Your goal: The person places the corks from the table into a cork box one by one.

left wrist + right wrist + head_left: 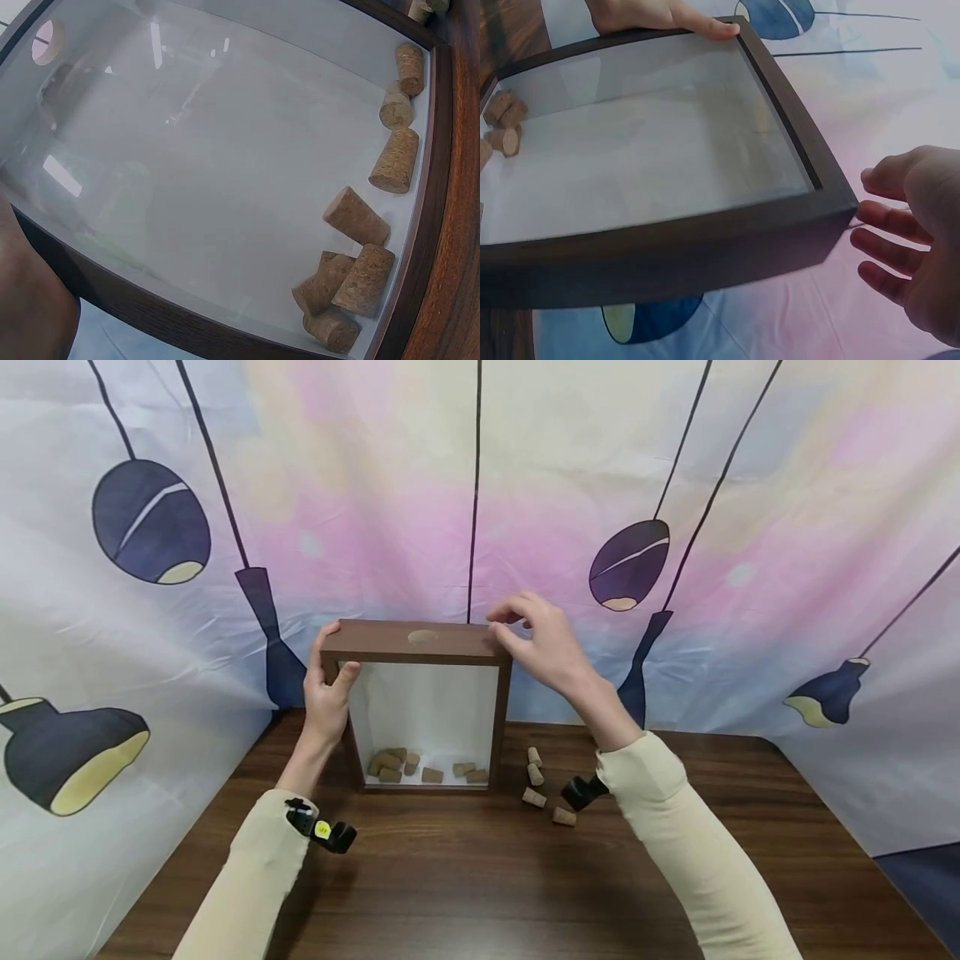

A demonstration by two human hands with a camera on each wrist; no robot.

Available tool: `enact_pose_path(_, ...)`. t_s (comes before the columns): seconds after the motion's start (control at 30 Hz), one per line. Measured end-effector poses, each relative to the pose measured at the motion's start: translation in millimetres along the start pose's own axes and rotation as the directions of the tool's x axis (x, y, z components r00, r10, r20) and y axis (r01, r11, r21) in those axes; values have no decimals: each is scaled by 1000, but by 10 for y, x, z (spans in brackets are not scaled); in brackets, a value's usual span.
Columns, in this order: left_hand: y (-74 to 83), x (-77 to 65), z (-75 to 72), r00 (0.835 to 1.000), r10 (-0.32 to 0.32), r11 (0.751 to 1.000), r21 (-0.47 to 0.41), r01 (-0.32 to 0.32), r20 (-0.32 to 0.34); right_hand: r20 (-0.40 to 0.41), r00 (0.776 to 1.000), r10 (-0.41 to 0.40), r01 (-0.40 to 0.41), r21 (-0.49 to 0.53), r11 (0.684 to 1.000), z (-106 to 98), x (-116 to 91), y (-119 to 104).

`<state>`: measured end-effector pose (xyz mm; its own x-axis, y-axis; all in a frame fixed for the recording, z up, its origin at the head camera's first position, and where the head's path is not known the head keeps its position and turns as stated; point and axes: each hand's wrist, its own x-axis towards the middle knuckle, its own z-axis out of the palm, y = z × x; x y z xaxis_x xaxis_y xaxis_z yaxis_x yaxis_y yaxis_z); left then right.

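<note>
A brown wooden shadow box frame [465, 645] with a clear front and a white back stands upright on the table. Its top edge has a round hole [423, 636]. Along the bottom inside lie several tapered corks [365, 280], bunched mostly toward the left. My left hand [327, 697] grips the frame's upper left corner, thumb on the front and fingers around the side. Beside the upper right corner is my right hand [546, 645], fingers loosely bent and spread with nothing between them. In the right wrist view its fingertips [881, 214] are right at that corner.
Several loose corks [534, 797] lie on the dark wooden table [450, 877] to the right of the frame, under my right forearm. A fabric backdrop [390, 527] printed with hanging lamps rises close behind the frame. Each sleeve carries a small black wrist camera [341, 837].
</note>
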<state>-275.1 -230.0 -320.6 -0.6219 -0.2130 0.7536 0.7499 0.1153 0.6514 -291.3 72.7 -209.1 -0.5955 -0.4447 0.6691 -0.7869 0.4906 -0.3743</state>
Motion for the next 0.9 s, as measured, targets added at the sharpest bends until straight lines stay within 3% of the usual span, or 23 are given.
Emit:
enact_pose_path(0.3, -226, 26, -54, 1000, 17, 1000, -22, -17, 3, -59, 995, 80, -77, 48, 996, -99, -177, 221)
enact_pose_path(0.6, -228, 31, -47, 1000, 28, 998, -56, -28, -5, -66, 991, 120, -118, 25, 993, -71, -344, 497)
enact_pose_path(0.77, -218, 31, -52, 1000, 12, 999, -30, -12, -8, -27, 988, 150, -150, 16, 989, -11, -468, 638)
enact_pose_path(0.9, -102, 10, -27, 1000, -6, 1000, 3, 6, -3, 27, 981, 191, -192, 17, 981, 65, -571, 767)
